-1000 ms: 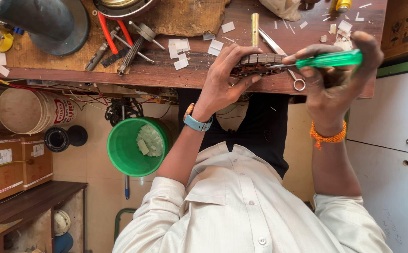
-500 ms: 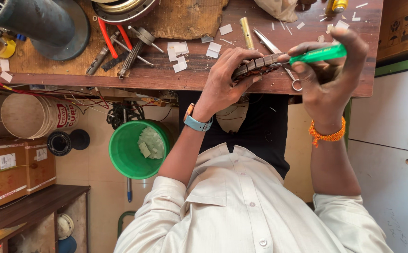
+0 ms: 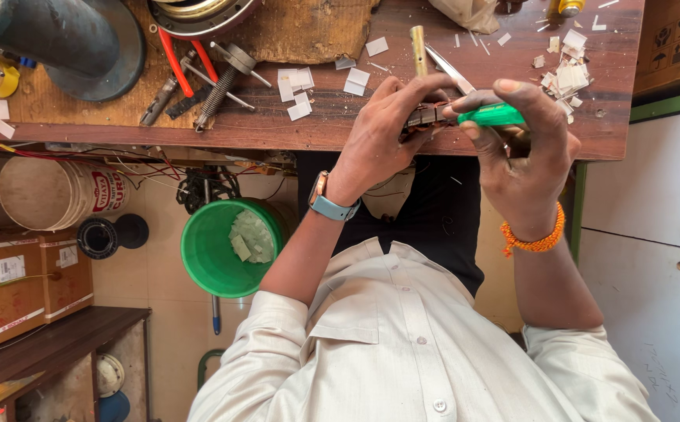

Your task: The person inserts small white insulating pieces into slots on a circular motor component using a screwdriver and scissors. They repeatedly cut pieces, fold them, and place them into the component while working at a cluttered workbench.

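**Bench work at the table edge: tool tip set to a small wound part**

1. Table (image 3: 606, 117). Dark wood, littered. The work sits at its near edge, right of the middle.
2. Grey duct (image 3: 66, 39). Lies at the far left of the table, well apart from the hands.
3. Bucket (image 3: 191, 258). Green, on the floor under the table, with pale scraps inside.
4. Right hand (image 3: 524, 164). An orange band (image 3: 531, 238) is at the wrist. The fingers are closed round the screwdriver (image 3: 492, 116) and clamped on its green handle. The shaft points left towards the part, and its tip is hidden.
5. Left hand (image 3: 375, 137). A watch (image 3: 328, 203) is at the wrist. The fingers are curled tight on the part (image 3: 426, 117), pinning it at the table edge.
6. Part. Small and dark, with what look like coppery windings, and mostly covered by fingers. It lies between the two hands, touching both the left fingers and the tool end.
7. Pliers (image 3: 176, 59). Red handles, far left, not in use.
8. Brass rod (image 3: 417, 48). Just beyond the left fingers, untouched.
9. Paper scraps (image 3: 297, 86). White bits scattered over the table.

Step, as judged: the tool is being worked into the part while the other hand steadies it. The next move calls for a firm hold on the part and a short, controlled push, because the tip sits close to the left fingers.
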`<state>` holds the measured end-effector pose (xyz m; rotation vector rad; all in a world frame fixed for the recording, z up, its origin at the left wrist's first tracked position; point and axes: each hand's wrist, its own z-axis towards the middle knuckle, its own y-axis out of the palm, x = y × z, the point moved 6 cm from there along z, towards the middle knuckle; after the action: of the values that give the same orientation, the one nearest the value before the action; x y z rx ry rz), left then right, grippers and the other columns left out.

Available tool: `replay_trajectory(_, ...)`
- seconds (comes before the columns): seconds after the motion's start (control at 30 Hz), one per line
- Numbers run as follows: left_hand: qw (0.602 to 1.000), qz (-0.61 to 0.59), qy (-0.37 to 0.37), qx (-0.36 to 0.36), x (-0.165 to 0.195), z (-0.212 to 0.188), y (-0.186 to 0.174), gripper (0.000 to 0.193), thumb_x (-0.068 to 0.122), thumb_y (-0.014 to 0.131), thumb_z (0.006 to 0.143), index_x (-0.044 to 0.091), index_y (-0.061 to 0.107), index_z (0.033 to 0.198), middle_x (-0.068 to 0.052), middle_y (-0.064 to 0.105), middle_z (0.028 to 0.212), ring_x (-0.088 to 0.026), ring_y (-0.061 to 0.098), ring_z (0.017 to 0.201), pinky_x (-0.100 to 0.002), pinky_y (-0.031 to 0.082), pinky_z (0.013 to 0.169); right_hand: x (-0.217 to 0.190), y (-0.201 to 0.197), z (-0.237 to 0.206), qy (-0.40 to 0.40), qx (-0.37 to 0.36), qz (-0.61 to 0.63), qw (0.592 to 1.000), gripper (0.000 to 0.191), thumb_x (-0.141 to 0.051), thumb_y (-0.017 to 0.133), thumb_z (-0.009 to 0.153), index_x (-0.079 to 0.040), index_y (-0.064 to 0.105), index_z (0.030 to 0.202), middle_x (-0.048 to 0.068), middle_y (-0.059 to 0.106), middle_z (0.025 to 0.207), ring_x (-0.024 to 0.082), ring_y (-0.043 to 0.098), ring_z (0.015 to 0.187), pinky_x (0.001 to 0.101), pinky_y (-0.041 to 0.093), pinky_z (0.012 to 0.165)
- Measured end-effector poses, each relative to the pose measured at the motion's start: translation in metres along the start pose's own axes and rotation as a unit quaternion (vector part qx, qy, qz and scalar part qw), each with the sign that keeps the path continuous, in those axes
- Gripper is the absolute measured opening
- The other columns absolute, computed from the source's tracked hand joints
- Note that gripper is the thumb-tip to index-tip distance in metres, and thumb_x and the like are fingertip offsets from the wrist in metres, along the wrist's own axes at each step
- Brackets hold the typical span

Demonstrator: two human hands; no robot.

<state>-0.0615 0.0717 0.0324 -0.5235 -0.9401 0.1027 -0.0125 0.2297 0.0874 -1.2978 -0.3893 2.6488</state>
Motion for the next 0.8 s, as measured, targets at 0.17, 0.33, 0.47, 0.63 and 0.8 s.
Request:
replay_trajectory(0.17,0.998,0.001,-0.05,0.028,-0.004,0.0,-0.006,0.044,0.003,0.079,0.084,0.015,0.062,0.122,-0.003,0.073,0.101,-0.024,0.06,0.092,-0.038,0.053,0.085,-0.005,0.022,-0.005,-0.026,0.054,-0.049,0.997,0.038,0.004,0.067,0.112,-0.006,0.045,0.141,0.017,0.072,0.114,0.024,0.076,0.109,0.0305,0.065,0.091)
replay_trajectory(0.33,0.993,0.001,-0.106,0.051,-0.007,0.0,0.0,0.037,0.005,0.077,0.083,0.016,0.066,0.117,-0.004,0.073,0.092,-0.025,0.06,0.087,-0.039,0.055,0.079,-0.006,0.034,-0.015,-0.018,0.095,-0.055,0.994,0.035,0.003,0.066,0.116,-0.006,0.043,0.141,0.018,0.071,0.116,0.024,0.075,0.11,0.0287,0.063,0.095)
replay_trajectory(0.47,0.993,0.0,-0.095,0.065,-0.009,0.001,0.0,0.039,0.003,0.075,0.082,0.018,0.065,0.118,-0.003,0.073,0.089,-0.025,0.063,0.088,-0.038,0.056,0.08,0.0,0.03,-0.017,-0.017,0.1,-0.046,0.994,0.037,0.002,0.066,0.116,-0.005,0.04,0.141,0.016,0.07,0.115,0.022,0.074,0.111,0.0262,0.062,0.097)
replay_trajectory(0.63,0.994,0.01,-0.107,0.035,-0.012,0.003,-0.003,0.041,0.006,0.077,0.081,0.02,0.067,0.118,-0.004,0.071,0.089,-0.026,0.063,0.088,-0.039,0.055,0.077,-0.011,-0.02,-0.007,-0.055,0.192,-0.178,0.964,0.039,-0.002,0.069,0.092,0.0,0.056,0.129,0.011,0.08,0.09,0.008,0.06,0.067,0.0192,0.04,0.056)
replay_trajectory(0.8,0.994,0.039,-0.104,0.016,-0.011,0.005,-0.003,0.045,0.006,0.078,0.077,0.022,0.07,0.119,0.002,0.077,0.101,-0.026,0.064,0.094,-0.039,0.057,0.083,0.075,-0.018,0.05,0.23,-0.141,-0.368,0.89,0.054,-0.005,0.07,0.103,-0.014,0.051,0.152,0.015,0.077,0.108,0.02,0.074,0.086,0.0344,0.06,0.072)
